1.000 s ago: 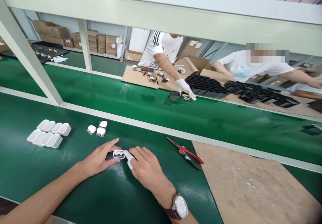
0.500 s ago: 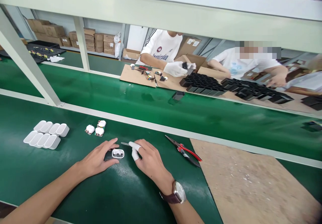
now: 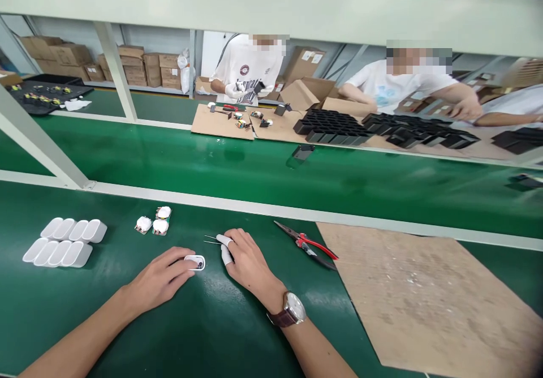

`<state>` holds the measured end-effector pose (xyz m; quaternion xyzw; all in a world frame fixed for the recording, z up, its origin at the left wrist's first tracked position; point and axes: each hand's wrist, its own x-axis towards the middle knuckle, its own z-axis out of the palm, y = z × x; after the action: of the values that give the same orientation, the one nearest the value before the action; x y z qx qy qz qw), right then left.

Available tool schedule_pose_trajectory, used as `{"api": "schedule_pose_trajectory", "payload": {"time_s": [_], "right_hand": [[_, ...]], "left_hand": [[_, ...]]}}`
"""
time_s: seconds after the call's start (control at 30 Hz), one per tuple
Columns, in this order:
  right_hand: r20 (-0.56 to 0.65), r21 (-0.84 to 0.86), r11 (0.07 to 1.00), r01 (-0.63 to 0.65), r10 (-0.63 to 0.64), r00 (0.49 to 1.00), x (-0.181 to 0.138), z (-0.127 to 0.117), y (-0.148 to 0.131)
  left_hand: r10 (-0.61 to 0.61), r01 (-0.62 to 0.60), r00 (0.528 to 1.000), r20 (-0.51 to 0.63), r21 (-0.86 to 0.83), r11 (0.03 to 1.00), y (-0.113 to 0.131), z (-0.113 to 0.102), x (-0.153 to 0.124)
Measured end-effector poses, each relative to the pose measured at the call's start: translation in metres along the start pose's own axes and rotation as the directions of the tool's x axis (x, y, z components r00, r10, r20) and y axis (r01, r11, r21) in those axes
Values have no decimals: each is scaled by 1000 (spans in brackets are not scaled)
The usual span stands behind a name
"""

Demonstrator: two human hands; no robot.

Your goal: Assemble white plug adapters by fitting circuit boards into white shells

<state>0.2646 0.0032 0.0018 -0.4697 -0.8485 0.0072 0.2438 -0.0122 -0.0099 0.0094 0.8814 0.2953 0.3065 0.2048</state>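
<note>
White plastic casing (image 3: pixel 199 263), a small rounded shell, lies on the near green surface (image 3: pixel 212 333). A rough brown board (image 3: pixel 424 299) lies to the right. The left hand (image 3: pixel 163 279) now half covers the casing, fingers closed loosely over it. The right hand (image 3: pixel 246 259) has drawn back and curls, pinching thin metal tweezers (image 3: pixel 211 239). Red-handled cutters (image 3: pixel 307 246) lie just right of it.

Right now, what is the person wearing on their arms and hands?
No sleeves show. The right hand has two white finger covers and a wristwatch with a pale round face and dark strap. The left hand wears nothing.
</note>
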Motion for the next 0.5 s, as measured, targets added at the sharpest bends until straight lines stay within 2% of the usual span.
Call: {"api": "schedule_pose_trajectory", "payload": {"time_s": [0.17,0.27,0.33,0.4,0.43,0.47,0.5], "right_hand": [[-32,-45,998,35,-36,999,1,1,-3],[-98,-12,996,85,-86,992,1,-1,-9],[-146,32,993,116,-110,983,1,-3,-14],[-184,62,986,152,-138,973,0,-2,-20],[-197,68,982,175,-159,968,0,-1,-22],[-202,69,977,202,-184,962,-1,1,-24],[-203,70,970,231,-213,956,-1,4,-26]], "left_hand": [[86,-83,995,-55,51,995,7,-4,3],[60,-59,998,-33,57,997,9,-1,4],[10,-11,1000,-28,-18,1000,8,1,6],[-147,129,987,-71,-217,968,5,2,7],[-278,229,957,-87,-368,901,3,1,9],[-421,319,904,-74,-537,781,1,0,11],[-552,378,833,-33,-694,613,-1,-3,13]]}}
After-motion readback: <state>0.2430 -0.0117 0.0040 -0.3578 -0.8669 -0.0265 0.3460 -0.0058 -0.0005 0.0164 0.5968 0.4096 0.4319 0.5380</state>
